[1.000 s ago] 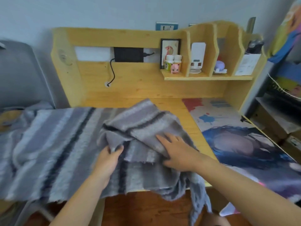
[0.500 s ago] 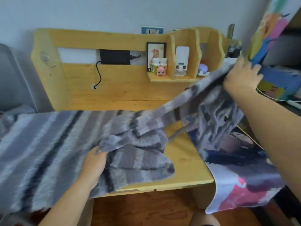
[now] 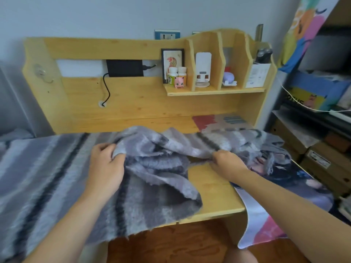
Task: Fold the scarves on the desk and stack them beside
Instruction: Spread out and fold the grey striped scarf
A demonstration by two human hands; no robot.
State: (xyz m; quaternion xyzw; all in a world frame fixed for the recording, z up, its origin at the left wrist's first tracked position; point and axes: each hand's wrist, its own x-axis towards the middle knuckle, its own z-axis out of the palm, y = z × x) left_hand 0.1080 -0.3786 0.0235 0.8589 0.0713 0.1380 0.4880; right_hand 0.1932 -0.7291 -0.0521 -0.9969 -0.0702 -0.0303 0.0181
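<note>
Grey striped scarf [image 3: 152, 168] bunched across desk [image 3: 214, 194], right end over printed mat [image 3: 266, 221]. Left hand [image 3: 106, 166] gripping crumpled edge, right hand [image 3: 226, 162] apparently pinching another edge, likely spreading before folding.

Both forearms reach fwd, bare. Left hand [image 3: 106, 166] palm down, fingers curled, pinching scarf [image 3: 155, 168] edge w/ thumb; right hand [image 3: 227, 162] knuckles up, fingers curled, gripping its fabric

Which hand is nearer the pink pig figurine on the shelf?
Right. The right hand pinches the scarf almost below the pink pig figurine; the left hand grips it farther left.
</note>
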